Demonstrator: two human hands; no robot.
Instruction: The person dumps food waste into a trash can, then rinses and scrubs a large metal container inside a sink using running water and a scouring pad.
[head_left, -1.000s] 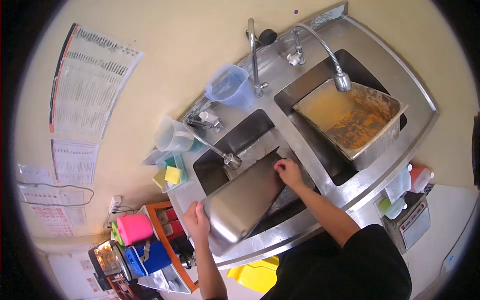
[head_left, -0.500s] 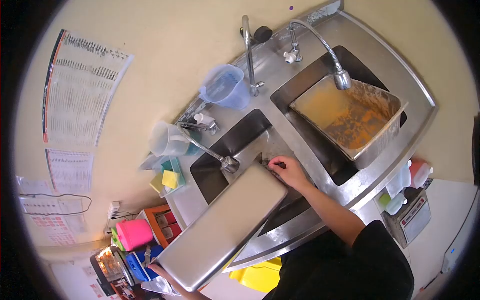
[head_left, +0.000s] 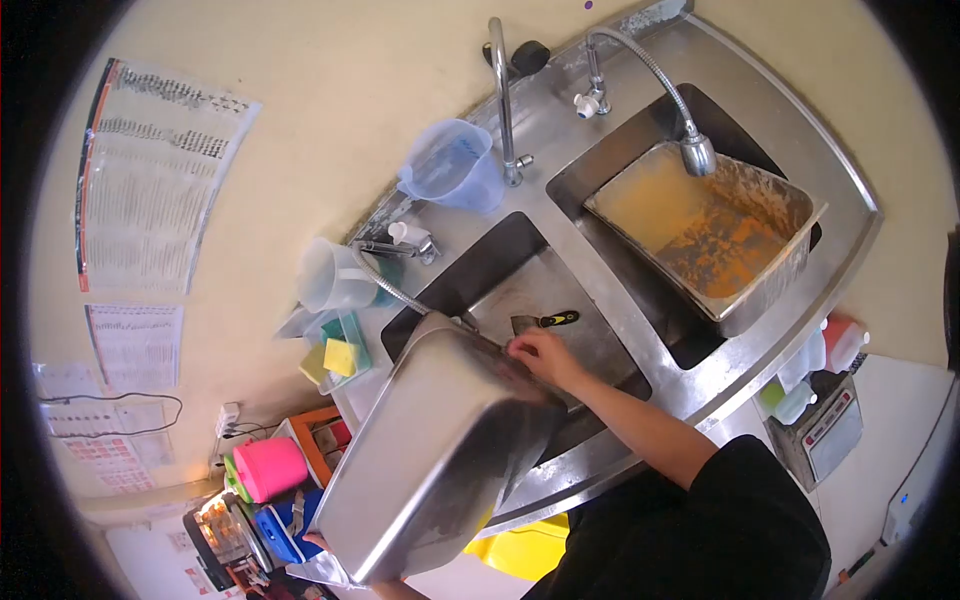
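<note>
A deep stainless-steel pan point(head_left: 420, 450) is tilted over the left sink basin's front edge, its outer bottom and one long side facing up. My left hand point(head_left: 317, 541) grips its lower-left end; most of that hand is hidden beneath the pan. At the upper end, my right hand point(head_left: 543, 357) has its fingers closed against the pan's outside; whatever is in them, if anything, is hidden. Just beyond these fingers, a scraper point(head_left: 545, 321) with a black and yellow handle lies in the left basin point(head_left: 600, 340).
A second pan point(head_left: 770, 285) with cloudy liquid and orange-brown residue sits in the right basin. Spray hoses point(head_left: 697, 155) hang over both basins. A blue jug point(head_left: 455, 170), a clear jug point(head_left: 330, 277) and sponges point(head_left: 340, 357) line the wall side. Bottles point(head_left: 795, 400) and a scale point(head_left: 832, 430) stand at right.
The pan has been rolled so that its long side now shows beside its bottom. My right hand has shifted left and slightly down, uncovering the scraper's handle.
</note>
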